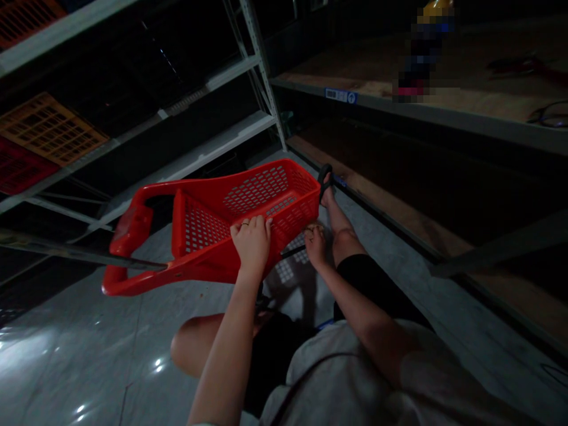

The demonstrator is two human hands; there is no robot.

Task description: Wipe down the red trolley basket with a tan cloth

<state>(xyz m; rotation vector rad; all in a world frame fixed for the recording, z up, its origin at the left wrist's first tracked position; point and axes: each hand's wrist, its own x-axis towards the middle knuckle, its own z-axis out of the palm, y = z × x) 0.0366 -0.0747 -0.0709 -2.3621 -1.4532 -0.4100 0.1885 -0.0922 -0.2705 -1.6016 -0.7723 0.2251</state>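
Note:
A red plastic shopping cart (pixel 213 269) with perforated walls stands tilted across the middle of the view, its handle end at the left. My left hand (pixel 252 239) is closed over its near rim, with a ring on one finger. Lower and to the right, my right hand (pixel 316 244) is beside the cart's underside, its fingers curled. A small brownish edge shows at those fingers, too dim to name. The cart's basket holds nothing that I can see.
Metal shelving (pixel 235 139) with an orange crate (pixel 62 127) and a red crate (pixel 24 163) rises at the left. Wooden-topped shelves (pixel 377 89) run along the right, with a blue-and-white label (pixel 341 96). A long pole (pixel 84 253) reaches the cart's handle side. Grey floor (pixel 146 331) lies below.

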